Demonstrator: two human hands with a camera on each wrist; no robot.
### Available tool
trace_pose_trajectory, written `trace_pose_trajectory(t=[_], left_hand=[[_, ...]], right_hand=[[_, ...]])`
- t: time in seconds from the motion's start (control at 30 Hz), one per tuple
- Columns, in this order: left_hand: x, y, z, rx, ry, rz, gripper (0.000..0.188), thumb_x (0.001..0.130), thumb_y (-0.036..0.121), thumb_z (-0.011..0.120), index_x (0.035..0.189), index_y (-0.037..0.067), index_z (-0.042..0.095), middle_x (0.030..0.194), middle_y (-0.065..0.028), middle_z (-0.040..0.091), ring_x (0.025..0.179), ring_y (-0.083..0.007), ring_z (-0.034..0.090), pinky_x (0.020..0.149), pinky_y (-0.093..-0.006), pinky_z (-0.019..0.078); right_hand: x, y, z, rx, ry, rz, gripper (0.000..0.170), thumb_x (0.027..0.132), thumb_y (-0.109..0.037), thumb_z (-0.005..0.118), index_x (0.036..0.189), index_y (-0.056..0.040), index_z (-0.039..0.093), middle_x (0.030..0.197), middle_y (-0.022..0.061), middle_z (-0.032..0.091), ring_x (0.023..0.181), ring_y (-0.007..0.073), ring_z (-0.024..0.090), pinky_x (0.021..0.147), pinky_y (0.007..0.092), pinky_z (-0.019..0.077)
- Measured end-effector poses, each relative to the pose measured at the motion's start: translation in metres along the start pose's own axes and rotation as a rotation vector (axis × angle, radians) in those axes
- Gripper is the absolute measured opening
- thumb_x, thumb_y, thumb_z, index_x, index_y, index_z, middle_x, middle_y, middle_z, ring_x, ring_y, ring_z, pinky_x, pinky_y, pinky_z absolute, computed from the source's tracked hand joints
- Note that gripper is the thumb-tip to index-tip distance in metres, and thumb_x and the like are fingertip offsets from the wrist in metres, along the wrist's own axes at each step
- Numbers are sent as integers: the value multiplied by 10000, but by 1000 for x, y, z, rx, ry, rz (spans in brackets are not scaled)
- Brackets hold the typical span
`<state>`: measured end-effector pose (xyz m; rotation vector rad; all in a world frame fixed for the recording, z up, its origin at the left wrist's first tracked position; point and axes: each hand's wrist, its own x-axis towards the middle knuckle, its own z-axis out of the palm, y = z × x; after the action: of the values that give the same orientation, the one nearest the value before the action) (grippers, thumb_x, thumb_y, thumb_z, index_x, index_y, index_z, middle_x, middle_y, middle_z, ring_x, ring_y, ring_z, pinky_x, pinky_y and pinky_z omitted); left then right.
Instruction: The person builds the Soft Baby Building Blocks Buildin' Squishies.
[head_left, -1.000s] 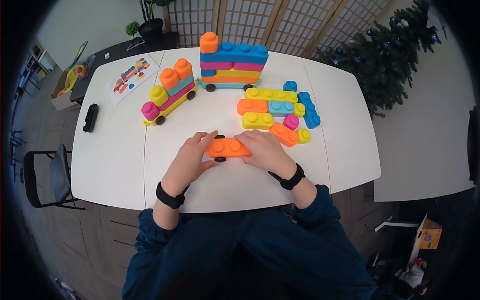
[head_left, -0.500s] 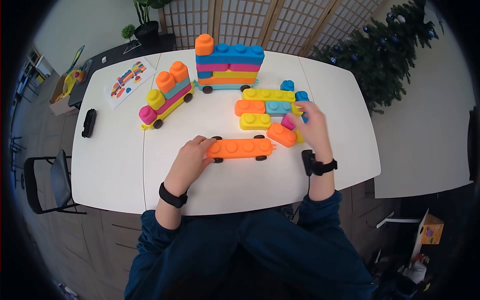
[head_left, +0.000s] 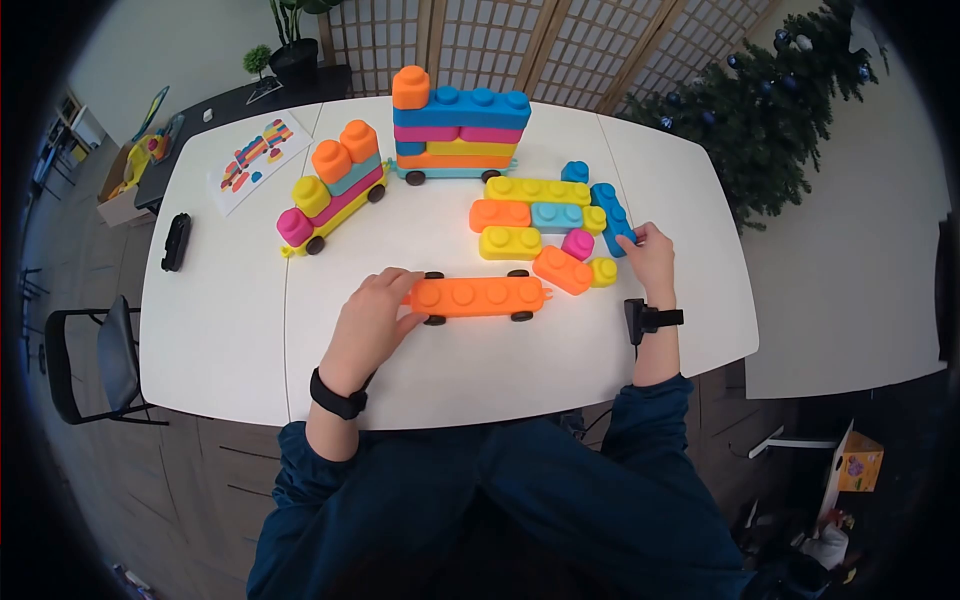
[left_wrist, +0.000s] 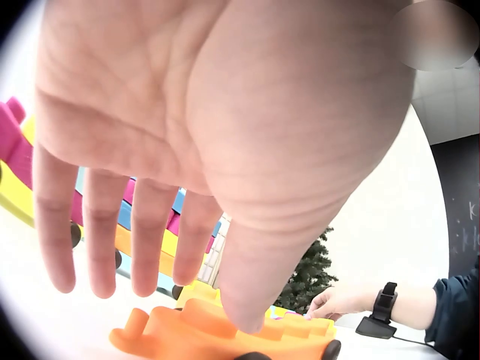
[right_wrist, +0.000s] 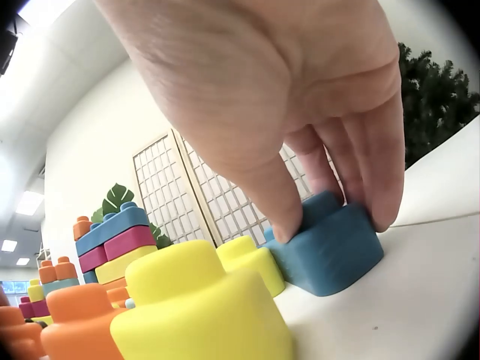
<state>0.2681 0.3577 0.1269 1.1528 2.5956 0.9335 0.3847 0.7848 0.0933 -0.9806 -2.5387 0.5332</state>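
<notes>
My left hand (head_left: 370, 320) is at the left end of an orange wheeled base (head_left: 478, 296), which lies lengthwise in front of me with its studs up. In the left wrist view the thumb (left_wrist: 244, 300) touches the base, and the other fingers are straight and spread beyond it. At the right of the table, my right hand (head_left: 652, 262) pinches the near end of a long blue brick (head_left: 612, 215). The right wrist view has the thumb on one side of the blue brick (right_wrist: 330, 251) and the fingertips on the other, with the brick down on the tabletop.
Beside the blue brick lie loose yellow (head_left: 540, 190), orange (head_left: 563, 270), teal (head_left: 558, 217) and pink (head_left: 578, 243) bricks. Two built wagons, one low (head_left: 335, 205) and one tall (head_left: 460, 125), stand behind. A printed picture sheet (head_left: 255, 165) and a black object (head_left: 176, 242) lie on the left.
My right hand has let go of the orange base's right end and moved right, over the loose bricks, to the long blue brick. My left hand has stayed at the base's left end.
</notes>
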Motion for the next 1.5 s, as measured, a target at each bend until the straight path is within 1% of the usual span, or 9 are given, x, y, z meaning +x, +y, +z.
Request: trace_pose_trajectory(t=[0.2, 0.3, 0.37, 0.4, 0.47, 0.6, 0.7, 1.07, 1.5], left_hand=[[-1, -2, -6, -43, 10, -7, 472, 809, 99, 805, 1256, 49, 661, 1230, -131, 683, 1110, -355, 641, 968, -410, 525], [-2, -3, -9, -74, 27, -17, 465, 811, 104, 808, 1250, 46, 665, 1232, -143, 680, 1127, -359, 636, 973, -407, 524], [-2, -8, -8, -64, 59, -2, 518, 821, 116, 809, 1304, 54, 633, 1248, -148, 676, 1123, -340, 645, 959, -407, 531], [-1, -8, -8, -63, 57, -3, 518, 821, 116, 809, 1304, 54, 633, 1248, -148, 676, 1123, -340, 645, 959, -407, 531], [1, -6, -6, -186, 162, 34, 626, 826, 141, 824, 1397, 74, 574, 1276, -140, 670, 1130, -302, 655, 960, -402, 537], [2, 12, -12, -332, 210, 29, 721, 824, 156, 838, 1466, 94, 517, 1299, -124, 664, 1145, -267, 653, 964, -393, 540], [1, 12, -13, -432, 222, 55, 718, 821, 153, 844, 1464, 95, 530, 1295, -118, 664, 1157, -256, 653, 972, -384, 542], [3, 0, 1, -307, 132, 124, 391, 852, 80, 784, 1218, 26, 658, 1156, -149, 667, 1027, -345, 671, 900, -380, 551], [0, -6, 9, -302, 124, 64, 392, 819, 7, 787, 1188, 12, 654, 1114, -135, 672, 944, -298, 655, 865, -356, 538]], right_hand=[[3, 4, -2, -31, 63, 21, 308, 858, -226, 812, 995, 18, 683, 860, 169, 735, 785, 282, 726, 732, 370, 572], [-2, -7, -9, 49, 272, -29, 291, 888, -202, 787, 1045, 7, 659, 966, 171, 734, 847, 315, 719, 765, 399, 572], [-15, -33, -18, 449, 236, -172, 281, 926, -141, 741, 1148, 0, 641, 1051, 156, 718, 919, 283, 716, 819, 383, 570], [-23, -47, -21, 450, 235, -170, 281, 926, -141, 741, 1148, 0, 641, 1051, 156, 718, 919, 283, 716, 819, 383, 570], [-43, -78, -24, 554, 21, -474, 288, 938, -95, 714, 1198, -4, 630, 1085, 126, 701, 963, 252, 700, 866, 359, 558], [-85, -121, -14, 558, -289, -659, 288, 948, -129, 700, 1202, -22, 615, 1144, 112, 660, 1003, 255, 661, 891, 331, 530], [-102, -134, -4, 534, -441, -634, 277, 954, -140, 694, 1192, -30, 605, 1130, 120, 648, 987, 268, 654, 879, 335, 525], [-105, -132, 14, 503, -400, -686, 277, 932, -126, 712, 1171, -36, 604, 1153, 132, 642, 1004, 306, 650, 868, 352, 528], [-111, -129, 27, 550, -472, -611, 322, 897, -75, 743, 1190, -20, 619, 1189, 142, 654, 1090, 303, 648, 956, 352, 516]])
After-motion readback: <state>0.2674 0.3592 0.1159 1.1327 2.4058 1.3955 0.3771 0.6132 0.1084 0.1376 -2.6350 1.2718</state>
